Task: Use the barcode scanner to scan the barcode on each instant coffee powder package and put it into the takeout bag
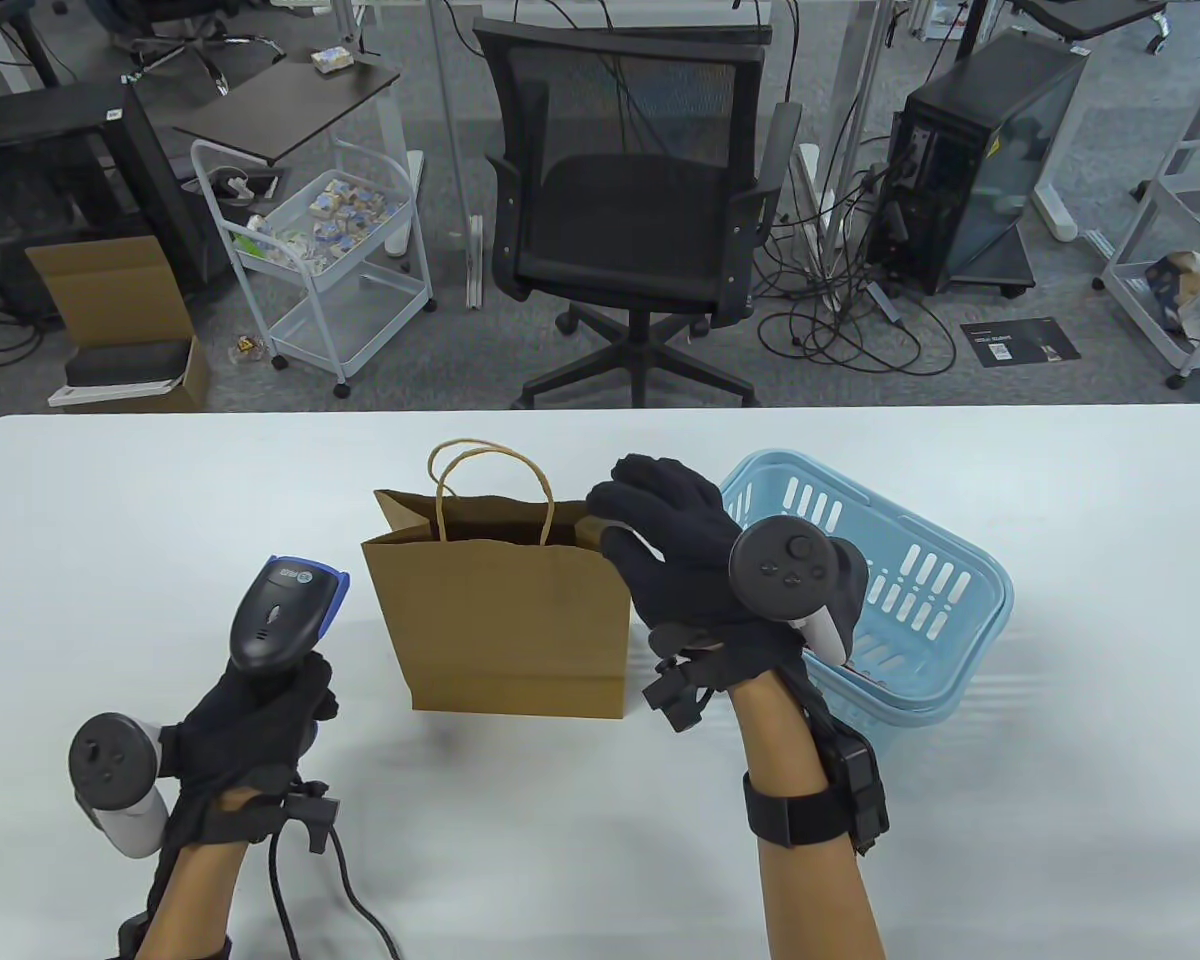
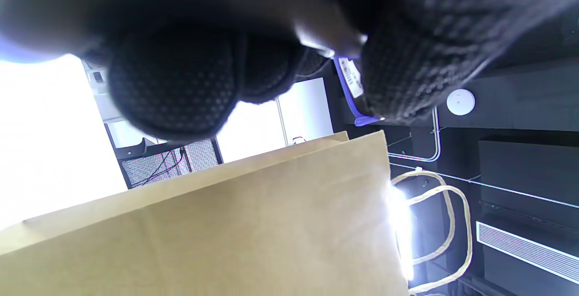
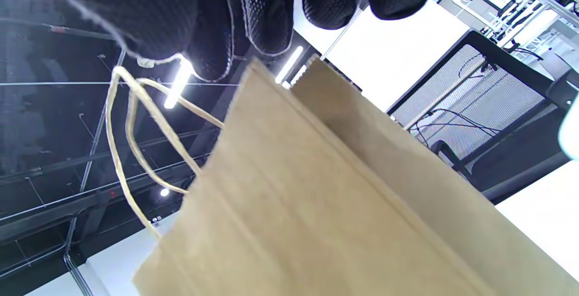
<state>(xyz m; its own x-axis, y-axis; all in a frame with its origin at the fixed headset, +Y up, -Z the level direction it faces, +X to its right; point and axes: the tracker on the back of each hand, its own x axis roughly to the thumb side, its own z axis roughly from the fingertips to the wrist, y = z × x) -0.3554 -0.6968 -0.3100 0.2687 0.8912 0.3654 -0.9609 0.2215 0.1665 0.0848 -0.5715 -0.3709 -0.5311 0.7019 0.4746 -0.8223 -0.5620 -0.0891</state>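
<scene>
A brown paper takeout bag (image 1: 505,620) stands open at the table's middle, its twine handles (image 1: 490,490) upright. My left hand (image 1: 280,690) grips the handle of a grey and blue barcode scanner (image 1: 280,610) left of the bag, head pointing away from me. My right hand (image 1: 625,520) hovers over the bag's right rim. Thumb and fingers pinch a small pale coffee package (image 1: 617,526), mostly hidden by the glove. The right wrist view shows the fingers (image 3: 267,15) just above the bag's mouth (image 3: 316,205). The left wrist view looks at the bag's side (image 2: 249,223).
A light blue plastic basket (image 1: 920,590) sits right of the bag, partly behind my right wrist; its contents are hidden. The scanner's black cable (image 1: 350,900) trails off the front edge. A black office chair (image 1: 640,230) stands beyond the table.
</scene>
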